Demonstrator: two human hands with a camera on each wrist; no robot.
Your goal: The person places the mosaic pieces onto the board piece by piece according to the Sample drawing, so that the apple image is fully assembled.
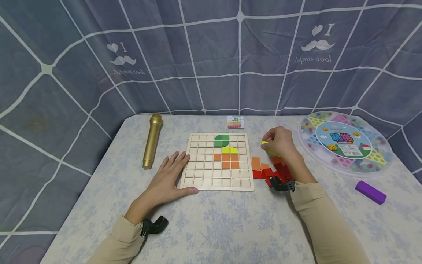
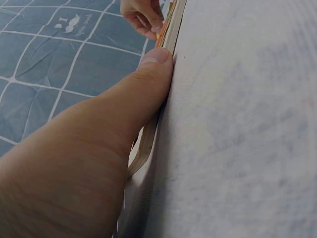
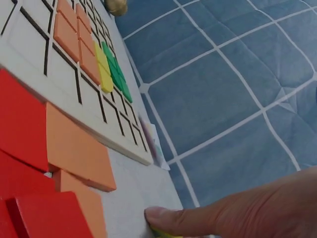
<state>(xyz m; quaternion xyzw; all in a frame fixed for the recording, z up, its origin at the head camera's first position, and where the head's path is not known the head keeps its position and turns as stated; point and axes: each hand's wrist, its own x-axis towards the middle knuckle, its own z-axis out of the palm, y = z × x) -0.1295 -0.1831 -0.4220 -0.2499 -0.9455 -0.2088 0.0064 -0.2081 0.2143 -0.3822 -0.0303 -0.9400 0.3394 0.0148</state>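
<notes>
Yellow piece (image 1: 264, 142) part-covered by right hand (image 1: 280, 142); red pieces (image 1: 257, 175) part-hidden by black wrist device (image 1: 281, 184). Left edge of board (image 1: 202, 181) part-obscured by left hand (image 1: 168, 181). Card (image 1: 235, 122), table's (image 1: 217, 227) far edge: detail too small.

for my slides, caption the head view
Left grip touches wooden grid board; right grip pinches a yellow piece near red tiles.

1. Left sleeve (image 1: 113, 240): long, plain beige cloth, creased, ending in a broad cuff at the wrist.
2. Right sleeve (image 1: 326, 220): the same beige cloth — soft folds run near its cuff.
3. Left wrist mount (image 1: 157, 225): black, smooth, a stubby curved shape just beside the cuff.
4. Right wrist mount (image 1: 280, 184): black too — likewise curved.
5. Left hand (image 1: 169, 179) and right hand (image 1: 281, 142): both bare.
</notes>
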